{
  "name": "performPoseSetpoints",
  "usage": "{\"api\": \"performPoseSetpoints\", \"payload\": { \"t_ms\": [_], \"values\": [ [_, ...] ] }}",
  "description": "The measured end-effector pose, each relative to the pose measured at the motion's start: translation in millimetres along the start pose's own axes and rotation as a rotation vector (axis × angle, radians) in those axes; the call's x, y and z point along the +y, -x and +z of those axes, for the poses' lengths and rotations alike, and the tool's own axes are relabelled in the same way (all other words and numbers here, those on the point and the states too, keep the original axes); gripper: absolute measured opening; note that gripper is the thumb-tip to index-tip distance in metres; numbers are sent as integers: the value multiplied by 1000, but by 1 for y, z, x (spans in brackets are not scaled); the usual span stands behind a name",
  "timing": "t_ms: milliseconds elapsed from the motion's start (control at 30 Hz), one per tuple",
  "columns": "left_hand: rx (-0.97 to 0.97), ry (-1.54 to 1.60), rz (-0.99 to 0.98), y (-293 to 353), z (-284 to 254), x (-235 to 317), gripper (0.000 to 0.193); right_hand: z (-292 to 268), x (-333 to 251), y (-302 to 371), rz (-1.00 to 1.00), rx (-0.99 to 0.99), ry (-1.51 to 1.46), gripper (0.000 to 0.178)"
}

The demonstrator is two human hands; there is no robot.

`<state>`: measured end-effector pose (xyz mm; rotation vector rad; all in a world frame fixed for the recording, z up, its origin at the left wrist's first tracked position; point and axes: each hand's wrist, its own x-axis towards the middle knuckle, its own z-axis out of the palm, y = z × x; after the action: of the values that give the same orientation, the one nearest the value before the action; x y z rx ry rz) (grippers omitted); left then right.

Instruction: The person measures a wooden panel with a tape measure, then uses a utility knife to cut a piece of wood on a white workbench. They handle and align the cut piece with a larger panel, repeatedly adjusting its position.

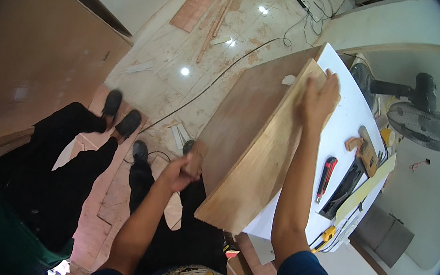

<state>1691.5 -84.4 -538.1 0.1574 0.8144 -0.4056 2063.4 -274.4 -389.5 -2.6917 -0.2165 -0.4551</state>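
A brown plywood panel [246,107] stands tilted in front of me, with a lighter wooden board [261,166] along its near right side. Over the far end of the lighter board, my right hand [320,100] is closed on its edge, slightly blurred. By the panel's lower left edge is my left hand [178,174], its fingers curled against a small brown patch; whether that is a loose piece or the panel's corner is unclear. The white tabletop [273,218] lies beneath and to the right of the boards. A red and black utility knife [326,179] rests on it.
Farther right on the table are a wood-handled tool [368,153], a black tray-like piece [343,188] and a yellow tape measure [328,233]. A black fan [422,118] stands beyond. At left is another person's dark-trousered leg [77,173]. A cable [204,87] crosses the dusty tiled floor.
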Motion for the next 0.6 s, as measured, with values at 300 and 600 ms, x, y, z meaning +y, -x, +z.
{"api": "performPoseSetpoints", "payload": {
  "t_ms": [300,600],
  "values": [
    [-249,31,27,136,90,-18,44,-91,-125,150,302,-564,174,106],
    [-579,-260,21,221,259,-17,54,-226,-65,69,383,-344,-377,87]
  ]
}}
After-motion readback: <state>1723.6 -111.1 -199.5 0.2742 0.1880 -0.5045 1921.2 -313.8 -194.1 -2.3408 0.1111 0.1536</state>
